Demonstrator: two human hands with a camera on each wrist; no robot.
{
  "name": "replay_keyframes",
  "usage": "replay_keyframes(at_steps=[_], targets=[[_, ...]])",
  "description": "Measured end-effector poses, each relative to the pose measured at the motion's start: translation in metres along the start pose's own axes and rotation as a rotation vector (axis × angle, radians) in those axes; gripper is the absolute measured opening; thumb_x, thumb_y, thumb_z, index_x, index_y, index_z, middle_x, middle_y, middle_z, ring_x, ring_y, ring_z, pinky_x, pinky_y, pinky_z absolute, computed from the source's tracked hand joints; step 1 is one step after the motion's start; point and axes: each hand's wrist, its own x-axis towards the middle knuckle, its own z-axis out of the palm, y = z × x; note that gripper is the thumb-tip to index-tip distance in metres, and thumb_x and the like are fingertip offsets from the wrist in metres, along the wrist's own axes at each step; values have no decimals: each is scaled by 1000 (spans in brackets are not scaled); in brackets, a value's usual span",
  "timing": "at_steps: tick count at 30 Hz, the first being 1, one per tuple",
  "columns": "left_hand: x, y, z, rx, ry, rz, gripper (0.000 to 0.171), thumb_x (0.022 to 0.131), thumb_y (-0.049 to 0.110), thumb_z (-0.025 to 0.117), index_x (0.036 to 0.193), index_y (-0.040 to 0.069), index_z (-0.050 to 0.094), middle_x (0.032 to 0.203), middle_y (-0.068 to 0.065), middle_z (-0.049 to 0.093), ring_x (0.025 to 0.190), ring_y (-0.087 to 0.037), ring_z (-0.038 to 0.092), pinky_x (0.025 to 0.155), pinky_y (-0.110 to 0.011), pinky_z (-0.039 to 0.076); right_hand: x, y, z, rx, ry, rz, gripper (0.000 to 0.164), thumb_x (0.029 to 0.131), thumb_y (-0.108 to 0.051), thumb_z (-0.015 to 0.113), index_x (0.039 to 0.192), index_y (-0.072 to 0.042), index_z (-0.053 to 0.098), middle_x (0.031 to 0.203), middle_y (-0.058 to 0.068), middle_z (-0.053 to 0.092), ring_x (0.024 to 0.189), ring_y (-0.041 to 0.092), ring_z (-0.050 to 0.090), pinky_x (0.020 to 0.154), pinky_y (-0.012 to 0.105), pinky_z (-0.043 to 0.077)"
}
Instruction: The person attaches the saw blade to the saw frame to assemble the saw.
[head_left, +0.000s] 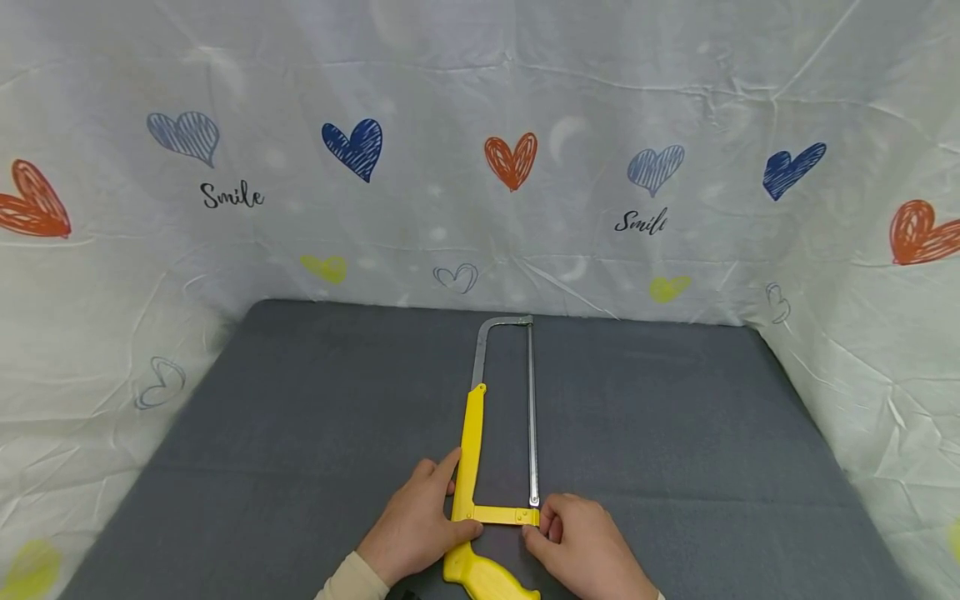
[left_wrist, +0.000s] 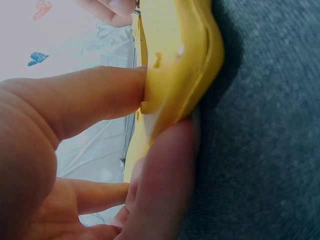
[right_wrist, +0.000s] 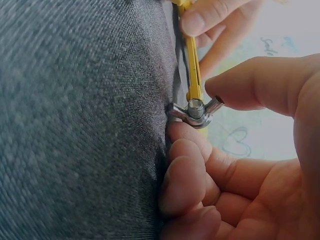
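Observation:
A hacksaw [head_left: 470,437] lies on the grey cloth, its yellow handle [head_left: 491,577] toward me and its metal bow pointing away. The thin blade [head_left: 532,417] runs along its right side. My left hand [head_left: 416,525] holds the yellow frame just above the handle, thumb across it and fingers along the left side. At the near end of the blade, my right hand [head_left: 588,546] pinches a metal wing nut [right_wrist: 199,121] on a threaded stud [right_wrist: 195,107]. In the right wrist view the thumb is at one wing and a curled finger at the other.
Dark grey cloth [head_left: 337,400] covers the table. White sheeting [head_left: 450,83] printed with hearts and "Smile" hangs behind it and at both sides. A small dark object [head_left: 410,595] shows at the bottom edge, too little to identify.

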Motion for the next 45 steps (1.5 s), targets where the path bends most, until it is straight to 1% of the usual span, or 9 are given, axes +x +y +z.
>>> replay_keyframes(at_steps=[5,13,16,21,25,33,45], targets=[[0,0,0,0,0,-2,104,77,29,95,163,2,44,108,-10,56,81,-19,57,67,-33,50,0,1,-1,-5,5,-12,27,91,-27,80,73,-23,61,66,-10,51,54,5,44,51,24,37],[0,0,-1,-3,2,-5,104,77,28,96,164,3,44,107,-10,55,81,-19,57,66,-33,49,0,2,-1,6,-4,5,23,91,-21,76,73,-22,62,64,-10,49,53,6,42,51,24,35],[0,0,-1,-3,3,-2,105,76,28,96,163,2,44,107,-10,56,82,-18,58,67,-33,50,-1,2,-1,17,-5,2,21,91,-20,76,75,-22,63,65,-10,50,54,5,43,52,24,36],[0,0,0,3,2,-6,105,76,29,95,164,3,44,108,-10,56,83,-18,58,68,-33,50,-1,3,-2,49,-17,23,18,91,-21,78,79,-21,65,67,-9,52,54,6,45,52,24,37],[0,0,0,-1,2,-6,105,77,28,96,164,3,44,108,-10,56,82,-19,57,67,-33,50,-1,3,-3,52,-29,37,17,90,-21,78,80,-21,65,66,-9,52,54,6,45,51,23,36],[-1,0,0,2,18,2,104,76,28,96,163,2,44,108,-11,56,80,-19,56,65,-33,49,-1,4,-3,53,-41,22,14,91,-19,76,81,-21,66,68,-9,53,55,6,45,52,24,38],[-2,-1,0,-9,14,15,104,77,28,96,164,2,44,108,-11,56,81,-19,57,65,-33,49,-2,8,-3,90,-46,-9,10,93,-16,74,87,-19,67,71,-8,56,56,6,46,52,25,39]])
